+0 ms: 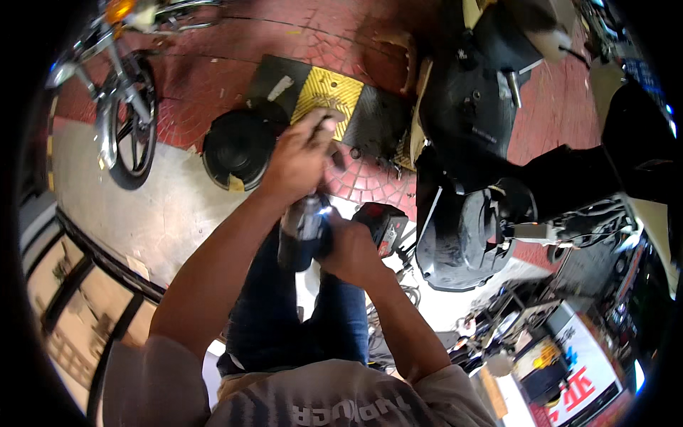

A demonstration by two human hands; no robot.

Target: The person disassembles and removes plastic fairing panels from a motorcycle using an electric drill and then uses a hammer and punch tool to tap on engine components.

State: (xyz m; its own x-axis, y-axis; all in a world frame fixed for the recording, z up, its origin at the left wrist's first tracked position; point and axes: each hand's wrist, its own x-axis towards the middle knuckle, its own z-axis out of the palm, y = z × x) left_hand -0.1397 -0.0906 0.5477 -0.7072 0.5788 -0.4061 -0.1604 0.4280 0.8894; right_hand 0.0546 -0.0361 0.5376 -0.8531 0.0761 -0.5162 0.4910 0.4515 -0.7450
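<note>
My right hand [350,250] is wrapped round the grip of a cordless impact wrench [300,231], held in front of my thighs. Its dark body has a silvery nose that points away from me. The black and red battery [384,226] sticks out to the right of that hand. Just beyond the nose is my left hand [302,156], its fingers closed and blurred by motion. Something dark shows at those fingers, too smeared to name. Past them lies a black and yellow ramp block [329,92] on the red floor.
A round black lid-like part [238,149] lies left of my left hand. A motorcycle's front wheel [134,121] stands at the far left. To the right are a scooter's black body parts [462,245]; at the lower right, a cluttered bench with a white box [587,363].
</note>
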